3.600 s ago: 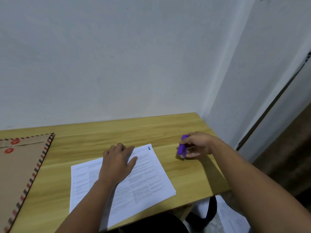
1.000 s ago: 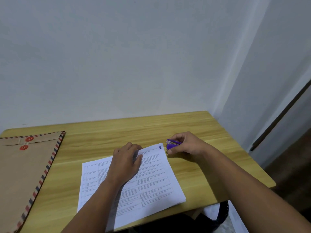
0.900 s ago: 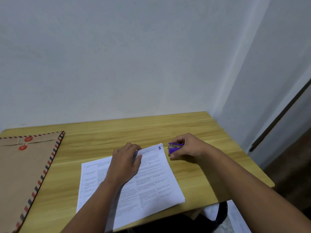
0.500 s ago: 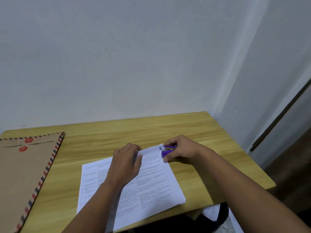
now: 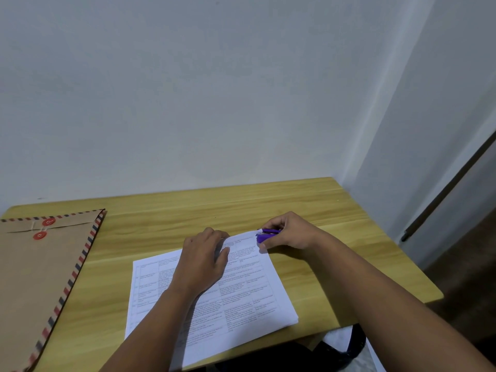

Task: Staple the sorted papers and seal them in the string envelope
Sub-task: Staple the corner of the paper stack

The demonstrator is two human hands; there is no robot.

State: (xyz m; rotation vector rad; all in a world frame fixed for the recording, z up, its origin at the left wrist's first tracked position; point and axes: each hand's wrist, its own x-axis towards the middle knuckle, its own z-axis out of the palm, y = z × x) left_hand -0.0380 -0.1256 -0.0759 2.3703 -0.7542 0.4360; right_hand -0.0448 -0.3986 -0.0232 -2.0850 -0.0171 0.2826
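Papers: one flat white stack of papers (image 5: 241,304), printed tables, lay near-centre on the table (image 5: 161,224).
Stapler: one small purple plastic stapler (image 5: 264,235) bit the stack's far right corner.
Right hand (image 5: 291,232): fingers curled, squeezing the stapler.
Left hand (image 5: 202,260): fingers relaxed, pressing the stack.
Envelope: one brown string envelope (image 5: 35,269), striped border, two red discs, lay far left.

hands: two (image 5: 204,260) (image 5: 291,232)
stapler (image 5: 264,234): one
paper stack (image 5: 241,299): one
envelope (image 5: 40,277): one, two red buttons (image 5: 48,222)
table (image 5: 188,216): one
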